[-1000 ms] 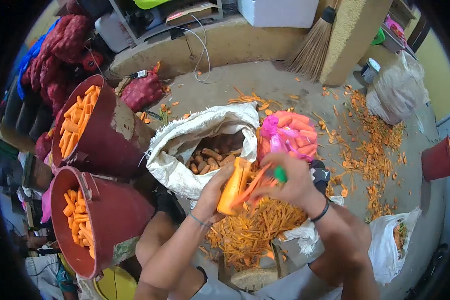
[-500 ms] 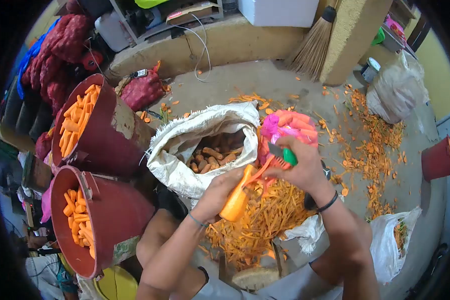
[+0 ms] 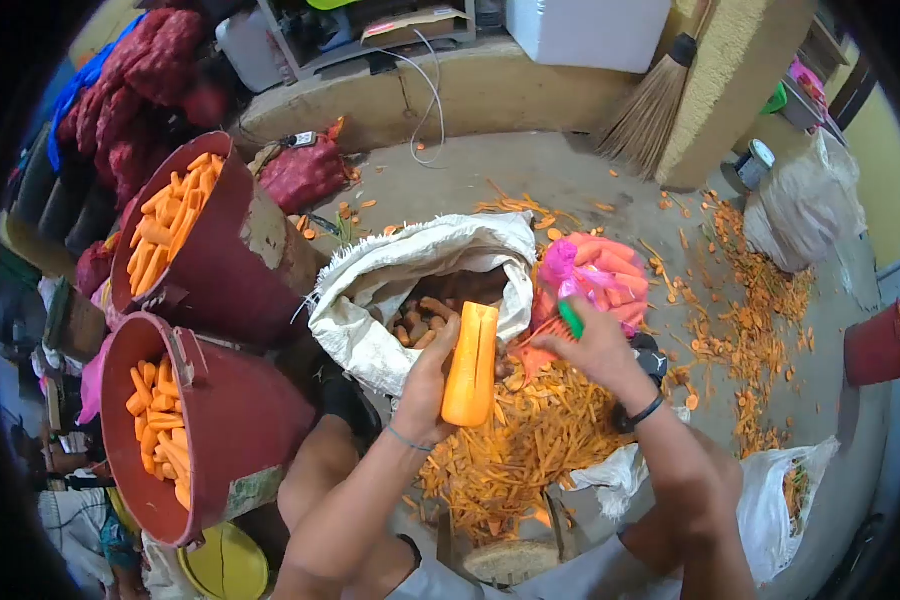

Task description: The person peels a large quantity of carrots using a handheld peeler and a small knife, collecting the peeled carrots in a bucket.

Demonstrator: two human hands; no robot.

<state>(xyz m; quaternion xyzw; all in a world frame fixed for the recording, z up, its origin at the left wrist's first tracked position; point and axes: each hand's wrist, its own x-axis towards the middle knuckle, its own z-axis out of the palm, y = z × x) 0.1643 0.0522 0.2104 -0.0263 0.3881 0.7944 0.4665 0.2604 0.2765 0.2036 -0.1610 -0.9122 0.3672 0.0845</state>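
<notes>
My left hand (image 3: 428,393) is closed round a thick peeled carrot (image 3: 469,370), held upright with a groove down its upper part. My right hand (image 3: 607,352) grips an orange-red peeler (image 3: 538,352), apart from the carrot. A green handle (image 3: 570,318) also sticks out of this hand; its other end is hidden. Beneath both hands lies a heap of carrot peelings (image 3: 530,450). Behind the left hand, an open white woven sack (image 3: 355,335) contains unpeeled carrots (image 3: 415,325). A pink plastic bag of carrots (image 3: 610,275) stands beyond my right hand.
Two red buckets (image 3: 240,420) on the left contain peeled carrots (image 3: 160,430). Scraps (image 3: 760,310) litter the floor at right, near a white sack (image 3: 805,205) and a small red bucket (image 3: 875,345). A broom (image 3: 650,105) leans by the pillar.
The peeler has come away from the carrot as my right hand moved down and slightly right. My left hand has turned the carrot more upright. The view has shifted slightly.
</notes>
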